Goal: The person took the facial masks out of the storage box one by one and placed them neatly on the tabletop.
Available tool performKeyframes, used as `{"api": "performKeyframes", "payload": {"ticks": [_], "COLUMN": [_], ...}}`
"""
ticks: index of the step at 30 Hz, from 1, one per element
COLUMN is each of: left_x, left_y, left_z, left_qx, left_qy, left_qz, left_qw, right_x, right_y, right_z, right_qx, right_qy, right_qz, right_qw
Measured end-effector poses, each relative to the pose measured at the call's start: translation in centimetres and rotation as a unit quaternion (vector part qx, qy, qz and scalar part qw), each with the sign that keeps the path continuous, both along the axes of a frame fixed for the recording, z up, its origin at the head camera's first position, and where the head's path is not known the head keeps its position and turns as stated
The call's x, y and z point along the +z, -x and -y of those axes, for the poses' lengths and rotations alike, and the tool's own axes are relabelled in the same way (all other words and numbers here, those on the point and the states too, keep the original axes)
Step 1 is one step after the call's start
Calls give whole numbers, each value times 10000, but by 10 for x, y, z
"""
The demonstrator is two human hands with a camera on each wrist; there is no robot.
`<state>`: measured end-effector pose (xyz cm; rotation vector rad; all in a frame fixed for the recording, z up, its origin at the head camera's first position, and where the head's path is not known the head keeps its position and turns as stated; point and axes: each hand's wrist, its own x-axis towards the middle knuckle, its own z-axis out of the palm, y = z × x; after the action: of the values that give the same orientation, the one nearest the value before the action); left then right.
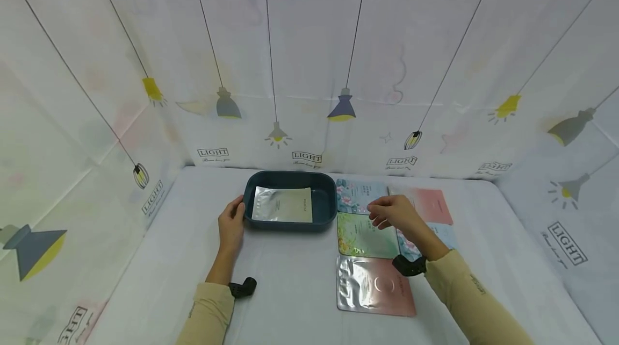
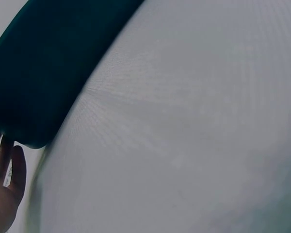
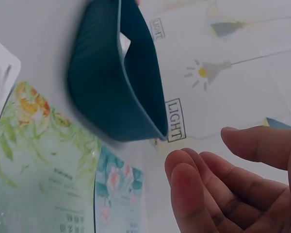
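Note:
A dark teal rectangular bin (image 1: 290,225) stands at the back of the table, with a silver and cream foil packet (image 1: 282,205) lying flat inside. At its left end, my left hand (image 1: 231,225) touches the outer wall; in the left wrist view the fingers (image 2: 5,158) look fairly straight against the bin's end. My right hand (image 1: 397,213) hovers above the packets right of the bin, fingers loosely bent, holding nothing. Under and around it lie a green floral packet (image 1: 365,235), a blue floral packet (image 1: 355,194), a pink packet (image 1: 432,205) and another blue floral packet (image 1: 442,233).
Nearer the front lies a silver and pink packet (image 1: 374,286). A white cloth (image 1: 290,286) covers the table. Behind and at both sides hang white curtains (image 1: 309,55) printed with lamps. Each wrist carries a black camera band (image 1: 408,266).

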<state>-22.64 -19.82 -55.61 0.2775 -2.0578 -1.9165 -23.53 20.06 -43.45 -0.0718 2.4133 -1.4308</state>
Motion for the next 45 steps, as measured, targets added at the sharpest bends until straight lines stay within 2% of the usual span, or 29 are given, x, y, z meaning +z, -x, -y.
{"api": "performKeyframes", "payload": {"ticks": [9, 16, 23, 31, 35, 38, 42, 45], "left_x": [2, -1, -2, -3, 17, 33, 36, 33], "left_y": [-1, -1, -1, -1, -7, -13, -15, -14], "left_z": [0, -1, -2, -1, -3, -5, -7, -7], "left_qx": [1, 77, 23, 31, -103, -216, -159, -109], "left_qy": [76, 39, 37, 43, -59, -157, -124, -50], "left_qz": [-40, -17, -74, -106, -18, 123, 119, 125], "left_qw": [10000, 10000, 10000, 9999, 9999, 9996, 9997, 9999], "right_x": [9, 15, 18, 5, -6, -17, -29, -35], "right_y": [26, 51, 65, 71, 73, 77, 81, 80], "right_z": [24, 37, 59, 87, 102, 113, 125, 134], "right_qx": [142, 50, 55, 37, 14, 37, 95, 119], "right_qy": [186, 106, 157, 334, 425, 289, 34, -185], "right_qz": [-63, 193, 182, 350, 420, 450, 489, 544], "right_qw": [9997, 9997, 9997, 9988, 9982, 9986, 9988, 9983]}}
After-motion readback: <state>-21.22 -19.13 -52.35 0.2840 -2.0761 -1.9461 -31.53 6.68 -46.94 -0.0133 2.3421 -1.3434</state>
